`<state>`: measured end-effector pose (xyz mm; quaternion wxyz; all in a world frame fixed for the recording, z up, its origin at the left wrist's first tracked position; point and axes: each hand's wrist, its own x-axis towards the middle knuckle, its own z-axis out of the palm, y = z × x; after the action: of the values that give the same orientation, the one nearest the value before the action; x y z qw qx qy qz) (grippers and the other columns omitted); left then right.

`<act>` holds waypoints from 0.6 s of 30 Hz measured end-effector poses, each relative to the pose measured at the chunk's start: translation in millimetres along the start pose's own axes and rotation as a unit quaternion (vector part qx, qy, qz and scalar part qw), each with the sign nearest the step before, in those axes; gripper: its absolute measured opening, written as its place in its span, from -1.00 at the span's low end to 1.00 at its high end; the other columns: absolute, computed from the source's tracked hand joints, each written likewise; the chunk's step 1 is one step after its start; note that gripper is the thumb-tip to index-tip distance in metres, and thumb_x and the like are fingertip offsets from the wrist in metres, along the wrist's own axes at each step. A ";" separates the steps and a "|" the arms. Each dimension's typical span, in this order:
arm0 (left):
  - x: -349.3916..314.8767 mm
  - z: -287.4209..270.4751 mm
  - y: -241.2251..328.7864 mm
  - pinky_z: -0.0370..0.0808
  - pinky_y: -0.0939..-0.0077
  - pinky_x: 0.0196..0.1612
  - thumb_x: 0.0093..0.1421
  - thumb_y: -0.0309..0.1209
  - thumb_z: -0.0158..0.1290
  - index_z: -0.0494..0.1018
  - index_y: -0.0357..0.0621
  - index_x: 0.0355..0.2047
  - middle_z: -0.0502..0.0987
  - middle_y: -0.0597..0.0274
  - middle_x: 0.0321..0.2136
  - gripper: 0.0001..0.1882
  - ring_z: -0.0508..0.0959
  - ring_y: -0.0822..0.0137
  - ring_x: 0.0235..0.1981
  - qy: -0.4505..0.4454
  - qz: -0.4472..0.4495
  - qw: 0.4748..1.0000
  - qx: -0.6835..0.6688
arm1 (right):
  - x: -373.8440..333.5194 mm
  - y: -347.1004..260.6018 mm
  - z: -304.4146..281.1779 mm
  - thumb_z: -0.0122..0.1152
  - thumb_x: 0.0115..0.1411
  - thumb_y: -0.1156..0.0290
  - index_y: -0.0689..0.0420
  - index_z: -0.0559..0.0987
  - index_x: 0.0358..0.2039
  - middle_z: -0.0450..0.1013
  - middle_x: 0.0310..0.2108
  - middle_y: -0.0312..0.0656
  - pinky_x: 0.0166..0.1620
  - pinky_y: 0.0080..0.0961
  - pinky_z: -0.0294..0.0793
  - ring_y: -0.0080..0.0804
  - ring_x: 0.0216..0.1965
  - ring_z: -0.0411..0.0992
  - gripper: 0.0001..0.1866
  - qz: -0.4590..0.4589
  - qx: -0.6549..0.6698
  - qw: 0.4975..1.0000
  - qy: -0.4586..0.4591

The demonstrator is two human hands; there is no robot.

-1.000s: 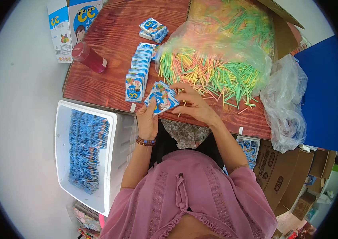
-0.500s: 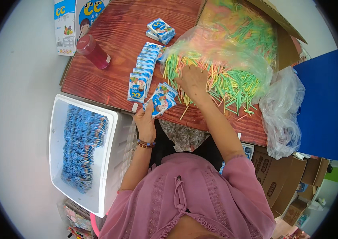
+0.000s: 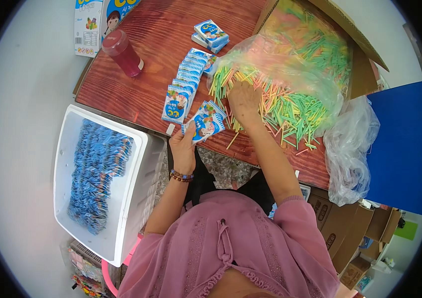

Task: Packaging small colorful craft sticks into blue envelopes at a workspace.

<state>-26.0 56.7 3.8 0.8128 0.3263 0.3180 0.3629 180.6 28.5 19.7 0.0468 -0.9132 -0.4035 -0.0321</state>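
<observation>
My left hand (image 3: 183, 150) is closed on a few small blue-and-white printed packets (image 3: 206, 122), fanned out over the table's near edge. My right hand (image 3: 245, 105) reaches into a heap of thin pink, yellow and green sticks (image 3: 298, 111), its fingers curled down and their tips hidden. The sticks spill from a clear plastic bag (image 3: 275, 57). Just beyond my left hand lies an overlapping row of similar packets (image 3: 185, 84). Farther back, a small stack of packets (image 3: 211, 34) rests on the wood.
The reddish wooden table (image 3: 156, 44) carries a pink-red jar (image 3: 123, 53) at its left. Beside it stands a white bin (image 3: 130, 198) holding many blue packets (image 3: 94, 174). A cardboard box (image 3: 360, 30) surrounds the bag. Crumpled clear plastic (image 3: 352, 149) hangs over the right edge by a blue panel (image 3: 402, 144).
The whole view has shifted slightly. My left hand keeps hold of the packets, and my right hand stays in the stick heap, its fingers a little more drawn together.
</observation>
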 end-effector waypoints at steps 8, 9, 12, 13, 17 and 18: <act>-0.1 3.9 1.3 0.56 0.47 -0.25 0.27 -0.39 0.05 0.50 -0.23 -0.17 0.59 0.24 -0.25 -0.81 0.60 0.42 -0.27 -0.003 -0.015 1.000 -0.009 | 1.5 39.1 5.1 -0.05 0.21 0.39 0.28 0.47 -0.32 0.51 -0.31 -0.03 -0.08 -0.11 0.33 -0.19 -0.19 0.49 -0.79 -0.039 0.063 0.997 0.007; -1.3 5.5 3.8 0.56 0.47 -0.25 0.27 -0.39 0.05 0.50 -0.23 -0.17 0.59 0.24 -0.25 -0.81 0.60 0.42 -0.27 -0.005 -0.017 1.000 -0.008 | 1.1 43.3 -1.6 -0.07 0.25 0.38 0.29 0.45 -0.31 0.51 -0.32 -0.04 -0.04 -0.17 0.34 -0.23 -0.17 0.49 -0.78 -0.015 0.179 0.983 -0.043; -3.4 12.3 12.0 0.49 0.54 -0.28 0.30 -0.34 0.02 0.50 -0.21 -0.18 0.59 0.24 -0.24 -0.79 0.58 0.44 -0.25 -0.005 -0.044 0.998 -0.052 | -5.9 49.4 -18.4 -0.09 0.31 0.35 0.30 0.42 -0.27 0.52 -0.36 -0.08 0.03 -0.29 0.33 -0.30 -0.15 0.48 -0.76 0.020 0.478 0.876 -0.057; -2.9 15.2 11.6 0.49 0.54 -0.28 0.30 -0.34 0.02 0.50 -0.21 -0.18 0.59 0.24 -0.24 -0.79 0.58 0.44 -0.25 -0.007 -0.046 0.998 -0.051 | -10.3 50.3 -23.9 -0.10 0.34 0.33 0.29 0.40 -0.25 0.52 -0.38 -0.12 0.07 -0.35 0.32 -0.33 -0.15 0.48 -0.75 0.023 0.645 0.763 -0.019; -1.5 35.2 5.6 0.49 0.52 -0.30 0.31 -0.32 0.00 0.48 -0.20 -0.20 0.59 0.22 -0.26 -0.79 0.56 0.46 -0.34 -0.049 -0.074 0.993 -0.077 | -27.6 43.0 -44.0 -0.15 0.38 0.37 0.33 0.42 -0.22 0.47 -0.30 -0.11 0.10 -0.31 0.27 -0.29 -0.16 0.46 -0.74 0.073 0.819 0.569 0.004; -0.3 42.1 2.1 0.49 0.52 -0.31 0.32 -0.31 -0.01 0.48 -0.21 -0.19 0.58 0.22 -0.27 -0.78 0.55 0.45 -0.36 -0.062 -0.091 0.990 -0.085 | -32.8 39.5 -48.4 -0.15 0.38 0.37 0.35 0.43 -0.20 0.44 -0.27 -0.08 0.12 -0.29 0.23 -0.24 -0.12 0.44 -0.73 0.085 0.845 0.527 0.041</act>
<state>4.8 44.9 30.1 0.8853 0.2475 0.2631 0.2927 186.7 -27.5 62.3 0.8153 -0.4747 -0.1599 0.2905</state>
